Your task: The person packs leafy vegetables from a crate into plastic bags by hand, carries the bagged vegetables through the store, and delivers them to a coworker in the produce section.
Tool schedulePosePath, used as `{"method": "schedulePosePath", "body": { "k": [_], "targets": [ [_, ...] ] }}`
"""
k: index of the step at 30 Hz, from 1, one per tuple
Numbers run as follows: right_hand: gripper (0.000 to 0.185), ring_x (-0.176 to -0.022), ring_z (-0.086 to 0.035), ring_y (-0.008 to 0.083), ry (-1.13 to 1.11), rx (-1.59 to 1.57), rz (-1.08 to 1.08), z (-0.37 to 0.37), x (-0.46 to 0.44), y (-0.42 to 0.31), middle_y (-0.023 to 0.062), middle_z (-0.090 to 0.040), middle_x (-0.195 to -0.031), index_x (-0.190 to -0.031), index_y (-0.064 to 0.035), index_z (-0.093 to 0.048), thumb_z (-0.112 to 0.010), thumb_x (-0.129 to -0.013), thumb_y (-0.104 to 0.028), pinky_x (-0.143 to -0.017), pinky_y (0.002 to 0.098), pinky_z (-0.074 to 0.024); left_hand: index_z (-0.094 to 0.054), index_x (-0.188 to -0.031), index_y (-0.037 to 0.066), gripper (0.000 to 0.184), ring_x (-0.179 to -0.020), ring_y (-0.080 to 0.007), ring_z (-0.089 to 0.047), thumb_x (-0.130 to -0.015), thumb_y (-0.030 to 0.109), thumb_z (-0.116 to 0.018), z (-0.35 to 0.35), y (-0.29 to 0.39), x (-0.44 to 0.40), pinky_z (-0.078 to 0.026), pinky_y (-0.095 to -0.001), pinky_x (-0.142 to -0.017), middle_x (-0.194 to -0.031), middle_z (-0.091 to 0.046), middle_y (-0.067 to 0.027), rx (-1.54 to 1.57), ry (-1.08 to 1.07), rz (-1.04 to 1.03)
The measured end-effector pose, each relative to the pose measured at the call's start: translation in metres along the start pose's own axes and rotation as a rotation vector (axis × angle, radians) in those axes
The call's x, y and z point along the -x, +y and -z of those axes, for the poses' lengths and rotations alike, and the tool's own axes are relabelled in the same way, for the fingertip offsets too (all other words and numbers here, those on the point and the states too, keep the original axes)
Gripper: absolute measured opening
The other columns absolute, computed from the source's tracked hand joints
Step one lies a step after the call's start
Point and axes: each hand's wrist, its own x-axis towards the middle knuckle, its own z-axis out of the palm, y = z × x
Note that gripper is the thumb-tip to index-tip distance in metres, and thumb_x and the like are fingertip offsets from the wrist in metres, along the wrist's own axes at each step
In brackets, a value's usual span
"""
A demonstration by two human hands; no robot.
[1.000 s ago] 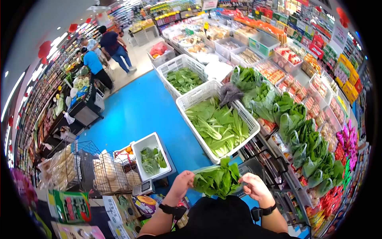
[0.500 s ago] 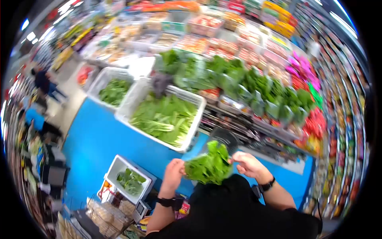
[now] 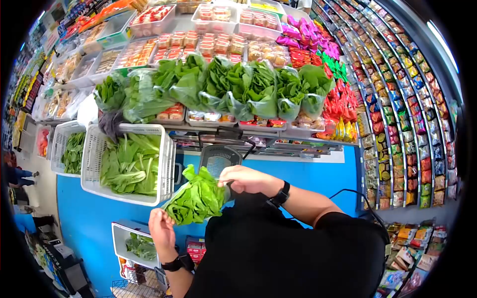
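Note:
A bunch of leafy greens (image 3: 195, 199), in what looks like a clear plastic bag, hangs in front of my chest, tilted, leaves upward. At its lower left, my left hand (image 3: 163, 231) pinches the edge. My right hand (image 3: 248, 180) is closed at the upper right side, fingertips pressed together on the bag's rim. Just beyond stands a dark stool-like seat (image 3: 220, 161), partly covered by the greens. A large white crate (image 3: 164, 164) of loose long-leaf greens (image 3: 130, 164) is to the left of it.
Bagged greens (image 3: 248, 89) line the display shelf ahead. A smaller crate (image 3: 58, 141) of greens stands at far left. Near my left arm is a white bin (image 3: 120, 243) with a few leaves. Snack shelves (image 3: 397, 114) rise on the right; a black cable (image 3: 365, 198) loops beside my right arm.
My view has swung to the right, so the crates and display appear further left. Both hands still hold the greens, now more tilted, with my right hand higher than my left.

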Motion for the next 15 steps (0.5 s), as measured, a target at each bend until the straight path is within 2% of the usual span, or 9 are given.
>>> {"method": "schedulePosePath", "body": {
  "k": [5, 9, 12, 15],
  "targets": [
    [0.024, -0.057, -0.051, 0.0080, -0.198, 0.091, -0.027, 0.059, -0.019, -0.040, 0.0027, -0.068, -0.101, -0.112, -0.0046, -0.066, -0.065, -0.102, -0.026, -0.049, 0.0248, -0.0380, -0.055, -0.101, 0.009, 0.012, -0.071, -0.0112, -0.049, -0.106, 0.020, -0.058, -0.068, -0.024, -0.009, -0.044, -0.0280, -0.065, -0.083, -0.050, -0.0001, -0.016, 0.097, -0.009],
    [0.030, -0.058, -0.059, 0.0099, -0.161, 0.187, -0.050, 0.123, -0.014, -0.069, 0.0030, -0.070, -0.107, -0.114, -0.0061, -0.066, -0.066, -0.101, -0.033, -0.050, 0.0236, -0.0421, -0.056, -0.102, 0.011, 0.013, -0.071, -0.0109, -0.047, -0.105, 0.022, -0.060, -0.120, -0.043, -0.021, -0.043, -0.0286, -0.067, -0.084, -0.048, 0.0004, -0.016, 0.206, -0.009],
    [0.028, -0.062, -0.065, 0.0109, -0.106, 0.062, -0.060, 0.179, -0.003, -0.075, 0.0025, -0.071, -0.108, -0.116, -0.0072, -0.068, -0.065, -0.103, -0.031, -0.051, 0.0227, -0.0433, -0.056, -0.103, 0.011, 0.019, -0.073, -0.0114, -0.049, -0.101, 0.028, -0.066, -0.159, -0.052, -0.026, -0.044, -0.0306, -0.071, -0.087, -0.049, 0.0003, 0.107, 0.113, 0.044],
    [0.028, -0.067, -0.068, 0.0121, 0.045, 0.236, -0.052, 0.209, 0.036, -0.102, 0.0028, -0.075, -0.109, -0.118, -0.0075, -0.070, -0.067, -0.101, -0.029, -0.056, 0.0251, -0.0487, -0.056, -0.106, 0.009, 0.023, -0.076, -0.0139, -0.051, -0.100, 0.027, -0.069, -0.208, -0.054, -0.030, -0.045, -0.0310, -0.072, -0.086, -0.050, -0.0010, 0.093, 0.028, 0.020]
  ]
}}
